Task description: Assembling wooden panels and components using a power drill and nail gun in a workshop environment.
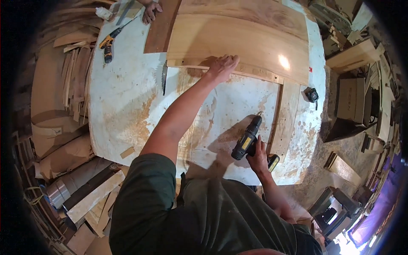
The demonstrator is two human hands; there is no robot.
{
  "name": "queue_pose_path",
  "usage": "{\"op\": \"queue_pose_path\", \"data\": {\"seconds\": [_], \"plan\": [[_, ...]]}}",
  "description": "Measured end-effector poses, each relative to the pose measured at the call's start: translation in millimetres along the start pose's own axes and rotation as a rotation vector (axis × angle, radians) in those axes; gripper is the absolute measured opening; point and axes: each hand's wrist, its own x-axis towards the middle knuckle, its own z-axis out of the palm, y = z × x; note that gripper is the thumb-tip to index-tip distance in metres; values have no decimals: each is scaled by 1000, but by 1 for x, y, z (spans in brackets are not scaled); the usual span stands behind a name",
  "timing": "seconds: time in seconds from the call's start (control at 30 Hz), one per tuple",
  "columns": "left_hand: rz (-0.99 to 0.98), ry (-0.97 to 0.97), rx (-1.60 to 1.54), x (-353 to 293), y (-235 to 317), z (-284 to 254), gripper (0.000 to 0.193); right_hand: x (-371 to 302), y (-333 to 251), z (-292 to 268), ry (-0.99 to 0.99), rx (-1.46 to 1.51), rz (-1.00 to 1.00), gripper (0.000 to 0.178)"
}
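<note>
A broad, light-brown wooden panel (238, 36) covers the far middle of the white table. At its near edge my left hand (224, 68) bends its fingers over the wood, holding it; its thumb is hard to make out. My right hand (259, 159) is wrapped round the grip of a black and yellow cordless drill (246, 140). The drill's bit points away from me, toward the panel, and is apart from it. A narrow wooden board (285, 119) runs toward me from under the panel's right end.
Another person's hand (151, 12) rests by a dark brown board (161, 29). A yellow and black drill (109, 46), a saw blade (164, 78) and a white bottle (103, 13) lie at left. A tape measure (312, 94) sits right. Stacked timber and a cardboard box (352, 100) flank the stained table (123, 97).
</note>
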Motion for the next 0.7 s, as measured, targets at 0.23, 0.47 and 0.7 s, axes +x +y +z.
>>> {"op": "queue_pose_path", "data": {"seconds": [0.23, 0.47, 0.7], "plan": [[12, 44, -61, 0, -11, 13, 33, -1, 10, 25, 9, -14, -75, 92], [144, 191, 85, 15, -2, 25, 37, 8, 8, 20, -33, -3, 4, 99], [-25, 91, 41, 14, 13, 27, 42, 4, 7, 15, -51, 2, 20, 97]]}}
